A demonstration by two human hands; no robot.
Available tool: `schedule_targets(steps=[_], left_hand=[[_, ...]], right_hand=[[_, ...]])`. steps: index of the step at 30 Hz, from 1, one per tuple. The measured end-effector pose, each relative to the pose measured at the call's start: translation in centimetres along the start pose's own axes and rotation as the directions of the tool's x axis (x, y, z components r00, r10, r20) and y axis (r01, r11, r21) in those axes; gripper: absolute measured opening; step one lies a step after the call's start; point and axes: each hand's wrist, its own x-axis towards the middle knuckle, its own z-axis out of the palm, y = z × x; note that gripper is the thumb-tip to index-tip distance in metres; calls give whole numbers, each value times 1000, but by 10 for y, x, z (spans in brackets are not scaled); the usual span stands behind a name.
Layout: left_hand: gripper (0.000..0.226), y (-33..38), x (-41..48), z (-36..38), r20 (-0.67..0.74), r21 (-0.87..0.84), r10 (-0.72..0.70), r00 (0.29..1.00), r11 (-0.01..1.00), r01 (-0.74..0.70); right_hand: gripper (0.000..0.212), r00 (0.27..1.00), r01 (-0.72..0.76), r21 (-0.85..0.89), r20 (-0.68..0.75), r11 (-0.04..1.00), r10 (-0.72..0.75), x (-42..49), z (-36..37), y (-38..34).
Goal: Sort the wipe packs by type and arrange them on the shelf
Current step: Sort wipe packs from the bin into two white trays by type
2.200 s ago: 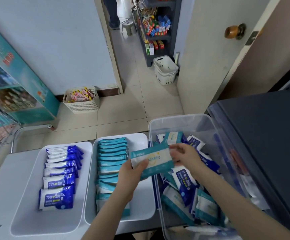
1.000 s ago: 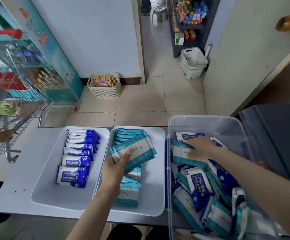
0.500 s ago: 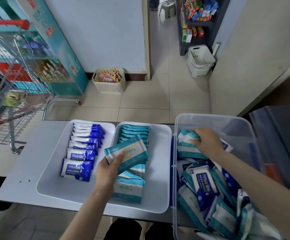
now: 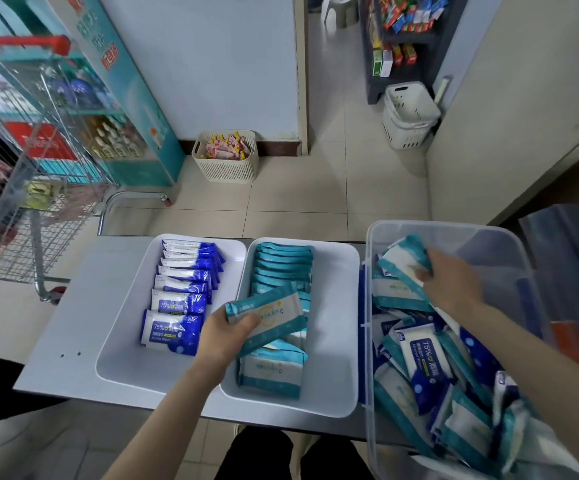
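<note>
**Sorting in hand: teal pack over its tray, a second being drawn from the bin**

Left tray point(image 4: 114, 358) on the counter point(image 4: 73, 306): blue packs point(image 4: 180, 299) in one overlapping row, orderly.

Left hand point(image 4: 225, 336): clasps a teal pack point(image 4: 267, 315) by its near-left corner, thumb on top. The pack is tilted and hangs just above the teal row point(image 4: 281, 271) in the middle tray point(image 4: 336, 341), over the gap between the standing packs and the loose teal pack lying flat at the front.

Bin point(image 4: 454, 233), right: a mixed heap of blue and teal packs. Right hand point(image 4: 450, 284) is closed on a teal pack point(image 4: 398, 261) at the far end, lifting it clear of the heap.

Risks, as judged:
- A corner hold on a soft, limp pack is weak; it may swing or slip and land crooked across the row.
- Setting it down at this tilt could knock the leaning packs flat.
- With attention split between both hands, a pack could go to the wrong tray, though both now held are teal.
- The right hand's pull may drag neighbouring packs out over the bin wall.
</note>
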Motion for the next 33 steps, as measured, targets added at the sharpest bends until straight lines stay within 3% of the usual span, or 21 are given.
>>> schedule_targets(steps=[3, 6, 7, 9, 11, 13, 16, 19, 22, 25, 28, 31, 33], left_hand=[[26, -8, 6, -7, 144, 246, 13, 989, 968, -49], [37, -15, 11, -5, 336, 447, -25, 941, 884, -136], [39, -16, 15, -4, 405, 537, -26, 914, 815, -215], [41, -17, 22, -4, 537, 736, -31, 843, 505, -450], [45, -17, 27, -4, 612, 780, -90, 785, 228, -582], [41, -16, 30, 1, 643, 765, -141, 753, 75, -640], [36, -15, 28, 14, 651, 745, -166, 741, -49, -666], [27, -22, 31, 21, 632, 758, -156, 759, -75, -648], [30, -27, 43, 20, 674, 730, -88, 733, -67, -680], [31, -25, 59, 19, 696, 718, 32, 717, -16, -696], [31, -27, 68, 16, 695, 711, 133, 707, 20, -703], [31, -29, 72, 13, 750, 657, 103, 653, 2, -754], [30, -22, 76, 11, 788, 616, 62, 613, -65, -785]], right_hand=[[17, 987, 36, 103, -160, 994, -19, -24, -29, -19], [18, 983, 92, 145, -173, 985, -67, -51, -46, -51], [17, 985, 106, 154, -148, 982, -83, -59, -47, -63], [18, 985, 155, 156, -104, 976, -140, -72, -44, -85], [23, 980, 197, 157, -27, 968, -195, -84, -37, -103], [25, 968, 217, 129, 101, 968, -231, -95, -23, -120], [26, 910, 252, 43, 328, 967, -252, -112, 7, -142], [23, 854, 235, 21, 473, 972, -217, -125, 45, -153], [18, 811, 239, -5, 552, 971, -197, -130, 72, -153], [13, 795, 231, 5, 576, 973, -192, -129, 88, -147], [24, 802, 211, -3, 573, 977, -171, -128, 96, -149], [25, 791, 262, -40, 581, 964, -191, -127, 104, -162], [30, 765, 251, 30, 607, 967, -217, -127, 111, -171]])
